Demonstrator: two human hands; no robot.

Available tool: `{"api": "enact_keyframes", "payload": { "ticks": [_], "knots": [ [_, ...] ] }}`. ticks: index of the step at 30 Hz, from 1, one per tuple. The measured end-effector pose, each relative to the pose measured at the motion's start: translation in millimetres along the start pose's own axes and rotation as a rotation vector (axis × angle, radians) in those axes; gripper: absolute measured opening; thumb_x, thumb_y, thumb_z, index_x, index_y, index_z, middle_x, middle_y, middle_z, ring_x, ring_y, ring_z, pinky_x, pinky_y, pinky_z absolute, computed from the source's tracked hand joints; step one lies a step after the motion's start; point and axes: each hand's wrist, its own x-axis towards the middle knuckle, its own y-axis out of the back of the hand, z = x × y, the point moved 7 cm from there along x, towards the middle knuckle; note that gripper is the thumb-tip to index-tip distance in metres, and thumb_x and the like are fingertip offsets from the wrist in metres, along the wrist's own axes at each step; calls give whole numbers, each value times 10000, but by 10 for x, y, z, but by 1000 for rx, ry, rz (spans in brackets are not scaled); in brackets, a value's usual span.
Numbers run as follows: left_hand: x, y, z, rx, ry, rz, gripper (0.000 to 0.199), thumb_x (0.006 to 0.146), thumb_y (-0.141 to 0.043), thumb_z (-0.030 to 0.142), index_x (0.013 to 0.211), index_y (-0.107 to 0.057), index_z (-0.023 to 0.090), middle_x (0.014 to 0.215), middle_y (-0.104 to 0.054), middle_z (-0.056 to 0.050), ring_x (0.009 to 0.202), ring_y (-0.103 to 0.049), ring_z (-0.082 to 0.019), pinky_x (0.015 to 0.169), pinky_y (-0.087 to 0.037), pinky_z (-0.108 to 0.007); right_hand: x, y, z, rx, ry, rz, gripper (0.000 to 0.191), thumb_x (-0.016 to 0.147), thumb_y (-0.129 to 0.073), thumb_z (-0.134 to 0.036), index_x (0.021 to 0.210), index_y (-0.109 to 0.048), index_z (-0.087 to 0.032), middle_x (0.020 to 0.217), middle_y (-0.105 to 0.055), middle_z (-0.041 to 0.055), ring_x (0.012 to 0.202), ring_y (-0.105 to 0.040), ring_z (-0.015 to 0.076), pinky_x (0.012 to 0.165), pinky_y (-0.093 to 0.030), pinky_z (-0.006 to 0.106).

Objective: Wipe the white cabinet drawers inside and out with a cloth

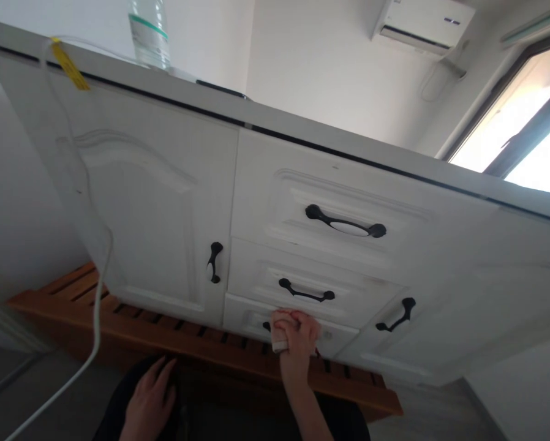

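My right hand (299, 334) is closed around a folded pale pink cloth (279, 335). It presses the cloth against the bottom drawer (247, 317) of a white cabinet, over that drawer's dark handle (266, 326), which is mostly hidden. Above it are the middle drawer's black handle (306, 290) and the top drawer's larger black handle with a white inset (346, 222). My left hand (150, 398) rests on my dark-clothed knee, its fingers stretched out, holding nothing.
The cabinet stands on a slatted wooden base (201, 343). A white cable (95, 312) with a yellow tag (70, 64) hangs down the left door (137, 202). On the cabinet top stand a clear plastic bottle (150, 37) and a flat dark object (222, 89). The right door has a black handle (397, 315).
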Motion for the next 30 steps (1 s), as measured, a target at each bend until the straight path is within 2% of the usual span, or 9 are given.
{"api": "enact_keyframes", "payload": {
  "ticks": [1, 3, 8, 12, 15, 19, 21, 25, 30],
  "knots": [
    [-29, 11, -200, 84, 88, -9, 577, 935, -319, 282, 1379, -629, 83, 1455, -591, -210, 1356, -554, -329, 1190, -433, -460, 23, -163, -182, -7, 3, -30, 350, 847, -556, -73, 961, -783, -314, 1216, -595, 80, 1157, -473, 326, 1023, -348, 541],
    [-65, 77, -393, 220, 203, -56, 627, 962, -266, 297, 1433, -578, 25, 1522, -525, -241, 1428, -463, -357, 1160, -429, -490, 70, -522, -513, -25, 0, -100, 336, 900, -570, -101, 1000, -781, -342, 1243, -616, 79, 1167, -486, 338, 1012, -345, 549],
    [-21, 176, -316, 396, 273, -238, 604, 1014, -260, 346, 1522, -505, 129, 1588, -480, -193, 1510, -340, -354, 1024, -463, -501, 178, -1405, -1219, -62, 120, -343, 315, 1029, -562, -292, 1281, -694, -428, 1391, -633, 51, 1225, -508, 326, 929, -398, 470],
    [30, 197, -308, 442, 260, -231, 606, 1023, -250, 357, 1539, -480, 137, 1586, -474, -193, 1479, -380, -356, 1021, -444, -478, 188, -1679, -1437, -88, 308, -466, 263, 1062, -531, -356, 1288, -664, -374, 1422, -652, -6, 1292, -514, 263, 906, -410, 403],
    [25, 175, -352, 464, 266, -224, 614, 1027, -234, 351, 1553, -462, 131, 1586, -469, -198, 1479, -383, -363, 1035, -425, -474, 118, -1575, -1281, -99, 384, -454, 237, 1065, -530, -363, 1251, -678, -367, 1429, -661, -48, 1288, -535, 227, 890, -394, 378],
    [-3, 120, -423, 427, 296, -234, 620, 1025, -232, 378, 1555, -465, 157, 1596, -461, -184, 1495, -347, -363, 1051, -408, -497, 12, -1204, -756, -157, 300, -348, 211, 998, -662, -378, 1196, -717, -429, 1327, -717, -60, 1238, -560, 259, 880, -360, 389],
    [-14, 84, -455, 395, 290, -226, 629, 1022, -216, 383, 1555, -463, 160, 1599, -457, -183, 1502, -327, -359, 1051, -403, -512, -31, -956, -466, -198, 277, -293, 243, 964, -719, -300, 1168, -735, -431, 1259, -740, -37, 1199, -571, 275, 884, -345, 400],
    [-30, 17, -498, 380, 279, -201, 657, 1022, -167, 416, 1555, -464, 172, 1596, -453, -177, 1508, -310, -364, 1055, -389, -519, -93, -389, 81, -273, 335, -214, 481, 888, -736, -87, 1214, -730, -441, 1191, -748, -9, 1150, -578, 275, 911, -334, 417],
    [-5, 11, -413, 399, 259, -202, 658, 1022, -158, 412, 1550, -466, 169, 1589, -447, -189, 1501, -324, -365, 1046, -391, -507, -150, 308, 810, -366, 326, -183, 539, 868, -657, -51, 1211, -745, -458, 1153, -746, 3, 1120, -582, 261, 970, -366, 435]
  ]
}}
